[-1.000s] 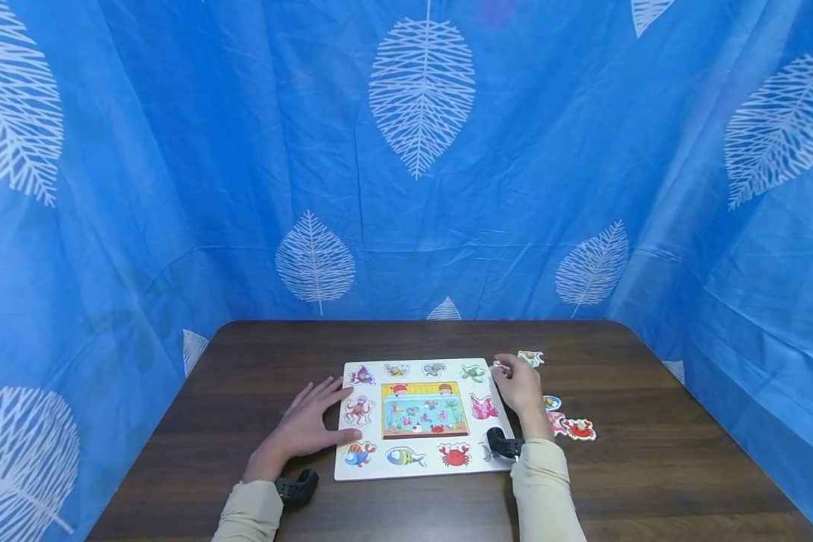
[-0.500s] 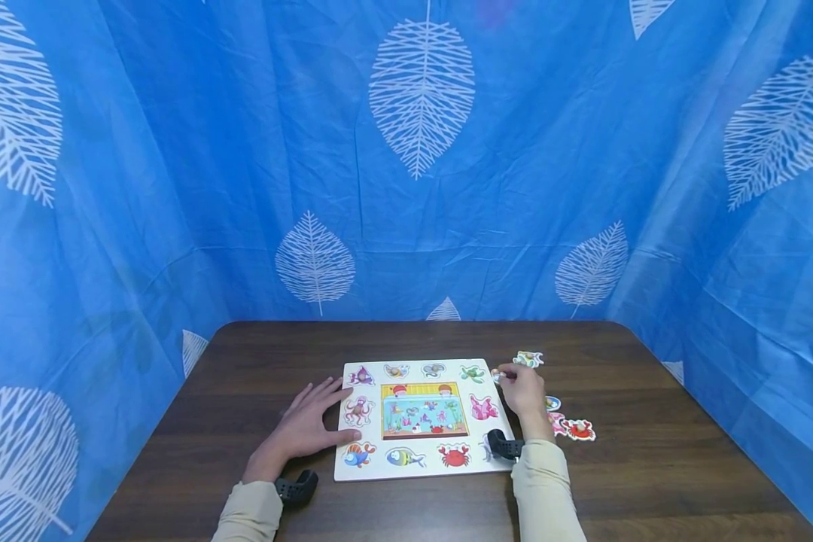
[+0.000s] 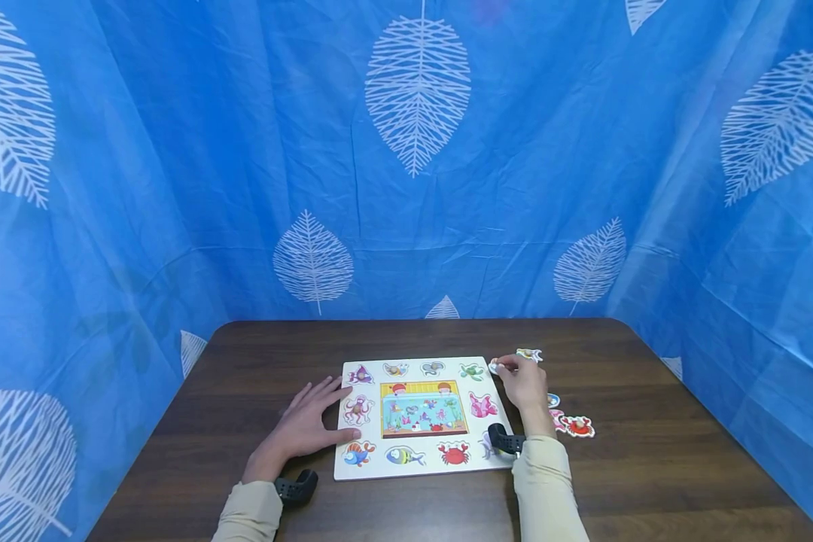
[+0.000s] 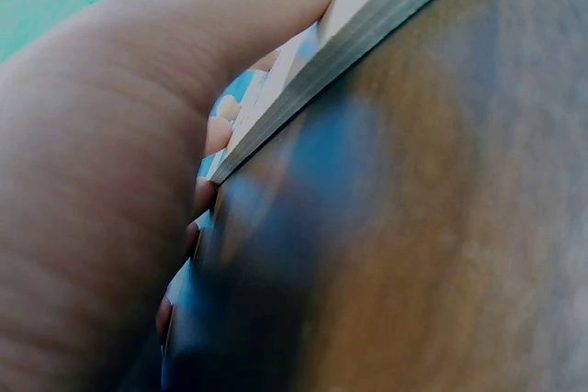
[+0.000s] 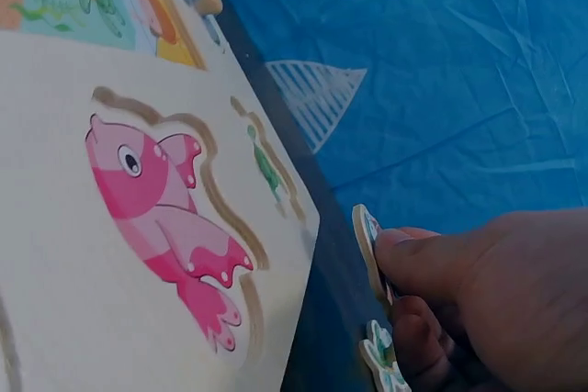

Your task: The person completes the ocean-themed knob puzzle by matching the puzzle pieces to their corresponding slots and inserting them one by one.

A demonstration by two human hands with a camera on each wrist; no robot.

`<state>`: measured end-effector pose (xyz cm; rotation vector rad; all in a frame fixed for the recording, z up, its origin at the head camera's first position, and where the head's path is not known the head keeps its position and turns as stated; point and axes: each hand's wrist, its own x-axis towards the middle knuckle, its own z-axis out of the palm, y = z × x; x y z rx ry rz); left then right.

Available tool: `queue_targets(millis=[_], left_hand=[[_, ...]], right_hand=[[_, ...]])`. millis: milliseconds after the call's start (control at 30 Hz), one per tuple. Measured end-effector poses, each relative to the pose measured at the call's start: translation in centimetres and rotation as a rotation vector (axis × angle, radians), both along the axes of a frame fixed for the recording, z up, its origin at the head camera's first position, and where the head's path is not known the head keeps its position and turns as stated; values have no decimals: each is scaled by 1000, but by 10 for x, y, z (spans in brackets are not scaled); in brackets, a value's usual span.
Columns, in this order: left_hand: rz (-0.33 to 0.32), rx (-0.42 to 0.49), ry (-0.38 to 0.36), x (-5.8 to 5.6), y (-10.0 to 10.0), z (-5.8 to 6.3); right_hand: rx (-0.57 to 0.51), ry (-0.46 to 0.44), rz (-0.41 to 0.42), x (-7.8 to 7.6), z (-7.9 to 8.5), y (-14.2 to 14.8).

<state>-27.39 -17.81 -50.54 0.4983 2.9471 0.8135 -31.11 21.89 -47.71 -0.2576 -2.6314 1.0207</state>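
A white wooden peg puzzle board with sea-animal pictures lies on the table. My left hand rests at its left edge, fingers spread and thumb on the border; the left wrist view shows the thumb over the rim. Just off the top right corner, my right hand pinches a small white-edged puzzle piece. In the right wrist view that piece is edge-on, its picture mostly hidden by the fingers. Beside the right hand are the pink fish recess and the green turtle recess.
A piece lies beyond the right hand. To the right of the wrist are a red crab piece, a pink piece and a blue one. Knobbed pieces, including an octopus, sit in the board. A blue curtain hangs behind.
The right hand has shifted slightly at the board's top right corner, and the piece it pinches has turned and shows more. The left hand and board stay where they were.
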Motion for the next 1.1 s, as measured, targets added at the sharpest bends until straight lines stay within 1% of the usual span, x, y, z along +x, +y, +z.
queue_targets(millis=[300,533,700,833,967,1100], left_hand=[[-6,-2,-3,0,0,-1],[-6,0,0,0,0,0],[-6,-3,-4,0,0,2],[-4,-2,-7,0,1,3],[-3,-6,-5,0,1,2],[-7,-5,3,2,2,2]], right_hand=[[-38,-32,52,1,5,-12],[-35,-16,101,-1,11,-24],[-51,-48,133,-1,18,-34],[-42,-68,179,0,21,-42],[-13,-72,230,1,20,-51],[-14,-96,284,4,22,-57]])
